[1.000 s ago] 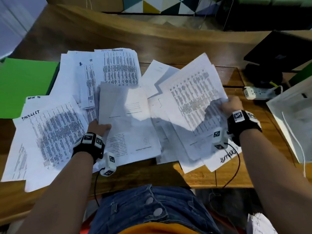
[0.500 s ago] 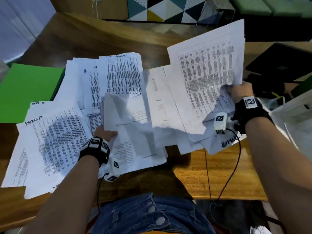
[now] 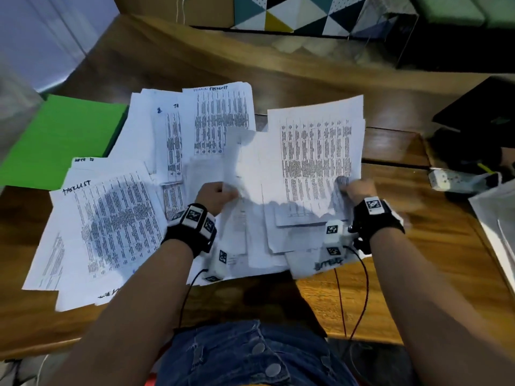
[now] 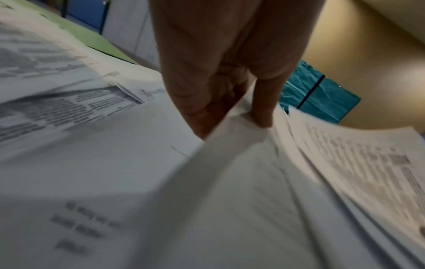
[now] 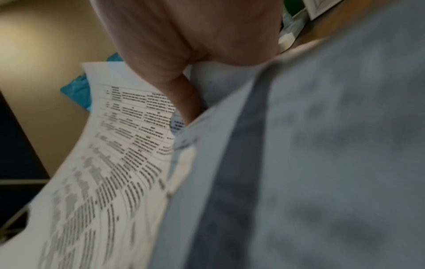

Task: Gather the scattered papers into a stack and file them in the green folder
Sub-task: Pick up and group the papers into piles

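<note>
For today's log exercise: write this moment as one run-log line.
stage: gathering | left hand: grips papers | right hand: grips printed sheets | green folder: closed, far left

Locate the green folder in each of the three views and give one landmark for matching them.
Head: green folder lies at the left edge, on the table beside the papers.
Left wrist: a pale green strip at upper left, beyond the papers.
Right wrist: not in view.
Shared landmark: the printed table sheet.
</note>
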